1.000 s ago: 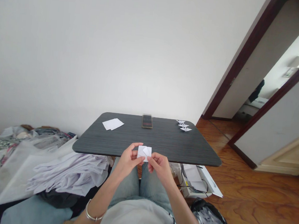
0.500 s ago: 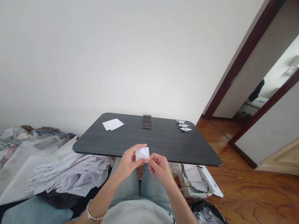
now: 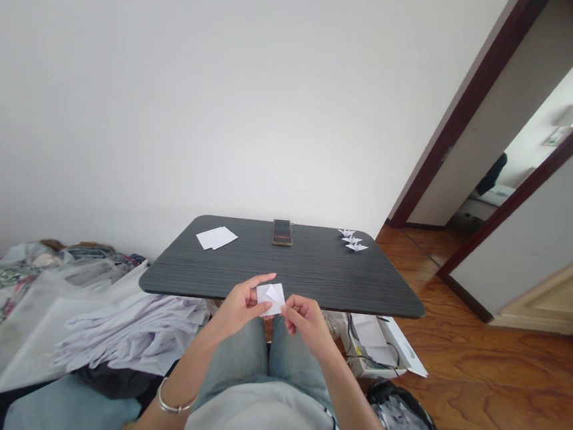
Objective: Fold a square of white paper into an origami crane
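Dark wood-grain bench [image 3: 341,280] lies just past my hands; my left fingers [image 3: 260,282] and right fingers [image 3: 293,304] pinch a folded white paper square [image 3: 270,299] above its edge, seemingly to steady the flap. Paper cranes [image 3: 353,241] and loose sheets [image 3: 217,238] sit farther back.

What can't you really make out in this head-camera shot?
All from the head view:
The white paper square: folds partly hidden by the left hand and right hand.
The origami cranes: too small for fold detail.
The black bag: cut off by the bottom edge, contents unclear.
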Demonstrator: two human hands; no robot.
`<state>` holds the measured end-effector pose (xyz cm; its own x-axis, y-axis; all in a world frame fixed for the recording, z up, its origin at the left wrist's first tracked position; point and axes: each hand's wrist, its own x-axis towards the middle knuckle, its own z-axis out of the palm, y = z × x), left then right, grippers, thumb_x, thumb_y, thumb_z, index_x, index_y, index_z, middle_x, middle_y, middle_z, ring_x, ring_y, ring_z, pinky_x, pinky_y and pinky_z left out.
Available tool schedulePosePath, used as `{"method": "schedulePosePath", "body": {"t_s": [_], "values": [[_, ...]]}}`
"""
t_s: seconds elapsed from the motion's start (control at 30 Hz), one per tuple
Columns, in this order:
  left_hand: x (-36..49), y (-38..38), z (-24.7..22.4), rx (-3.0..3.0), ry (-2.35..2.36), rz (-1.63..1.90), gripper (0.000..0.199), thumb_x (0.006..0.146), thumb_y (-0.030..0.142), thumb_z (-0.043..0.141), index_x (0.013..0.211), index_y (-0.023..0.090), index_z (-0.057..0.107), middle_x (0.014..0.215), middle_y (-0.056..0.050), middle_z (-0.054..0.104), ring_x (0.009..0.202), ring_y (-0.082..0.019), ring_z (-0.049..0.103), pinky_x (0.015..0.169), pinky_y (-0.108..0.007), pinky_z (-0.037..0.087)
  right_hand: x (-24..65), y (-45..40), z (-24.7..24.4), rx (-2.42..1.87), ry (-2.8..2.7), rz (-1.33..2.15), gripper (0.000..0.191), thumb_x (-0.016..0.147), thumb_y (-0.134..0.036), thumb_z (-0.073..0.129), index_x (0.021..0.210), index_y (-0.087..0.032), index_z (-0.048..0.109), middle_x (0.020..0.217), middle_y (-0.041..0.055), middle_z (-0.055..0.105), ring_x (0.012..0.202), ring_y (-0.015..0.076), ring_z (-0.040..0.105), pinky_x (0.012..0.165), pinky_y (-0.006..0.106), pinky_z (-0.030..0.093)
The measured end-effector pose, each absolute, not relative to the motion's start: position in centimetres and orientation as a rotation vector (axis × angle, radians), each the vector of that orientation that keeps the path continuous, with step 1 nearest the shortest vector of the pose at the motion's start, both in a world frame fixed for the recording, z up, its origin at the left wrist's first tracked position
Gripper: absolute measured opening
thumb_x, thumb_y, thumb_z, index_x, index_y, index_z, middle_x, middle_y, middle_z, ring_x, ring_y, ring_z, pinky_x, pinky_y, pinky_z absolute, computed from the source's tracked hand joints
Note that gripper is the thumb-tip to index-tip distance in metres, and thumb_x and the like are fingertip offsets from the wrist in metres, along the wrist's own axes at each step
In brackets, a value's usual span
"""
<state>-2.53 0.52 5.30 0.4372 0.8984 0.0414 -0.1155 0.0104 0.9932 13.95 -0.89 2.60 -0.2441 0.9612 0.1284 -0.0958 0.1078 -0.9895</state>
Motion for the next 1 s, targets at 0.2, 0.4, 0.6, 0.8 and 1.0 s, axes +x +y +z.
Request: {"method": "schedulePosePath", "body": {"t_s": [0.2, 0.4, 0.6, 0.8, 1.0], "values": [[-3.3, 0.7, 4.9, 1.363, 0.811, 0.908, 0.069, 0.072, 0.028, 0.064, 0.132, 0.01, 0.034, 0.069, -0.004, 0.068, 0.058, -0.013, 0.06, 0.063, -0.026, 0.046, 14.0, -0.7, 2.4, -0.926, -1.388, 1.35, 0.027, 0.073, -0.038, 0.058, 0.058, -0.018, 0.049, 0.043, -0.0055, 0.048, 0.035, 0.0061, 0.038, 0.038, 0.019, 0.03], [-3.7, 0.8, 5.2, 1.382, 0.799, 0.891, 0.067, 0.074, 0.029, 0.062, 0.132, 0.009, 0.034, 0.063, -0.003, 0.068, 0.057, -0.014, 0.061, 0.063, -0.026, 0.046, 14.3, -0.6, 2.4, -0.926, -1.373, 1.367, 0.028, 0.073, -0.039, 0.059, 0.057, -0.017, 0.049, 0.043, -0.0054, 0.048, 0.035, 0.0059, 0.038, 0.037, 0.018, 0.03], [-4.1, 0.5, 5.6, 1.367, 0.761, 0.832, 0.068, 0.076, 0.03, 0.06, 0.134, 0.011, 0.031, 0.075, -0.007, 0.07, 0.071, -0.019, 0.065, 0.069, -0.031, 0.049, 14.3, -0.6, 2.5, -0.91, -1.363, 1.375, 0.028, 0.073, -0.039, 0.059, 0.057, -0.017, 0.049, 0.043, -0.0055, 0.047, 0.035, 0.0057, 0.037, 0.037, 0.018, 0.03], [-4.8, 0.2, 6.1, 1.354, 0.701, 0.774, 0.069, 0.078, 0.029, 0.058, 0.138, 0.015, 0.026, 0.082, -0.007, 0.07, 0.081, -0.02, 0.065, 0.076, -0.034, 0.048, 14.2, -0.5, 2.5, -0.898, -1.364, 1.403, 0.029, 0.072, -0.039, 0.06, 0.057, -0.017, 0.05, 0.043, -0.0053, 0.048, 0.036, 0.0062, 0.038, 0.037, 0.018, 0.03], [-4.2, 0.3, 6.0, 1.298, 0.719, 0.861, 0.073, 0.076, 0.032, 0.06, 0.137, 0.014, 0.025, 0.073, -0.005, 0.068, 0.071, -0.018, 0.064, 0.067, -0.029, 0.048, 14.3, -0.5, 2.5, -0.906, -1.365, 1.382, 0.029, 0.072, -0.039, 0.06, 0.058, -0.017, 0.05, 0.043, -0.0055, 0.048, 0.035, 0.0058, 0.038, 0.037, 0.018, 0.031]]}}
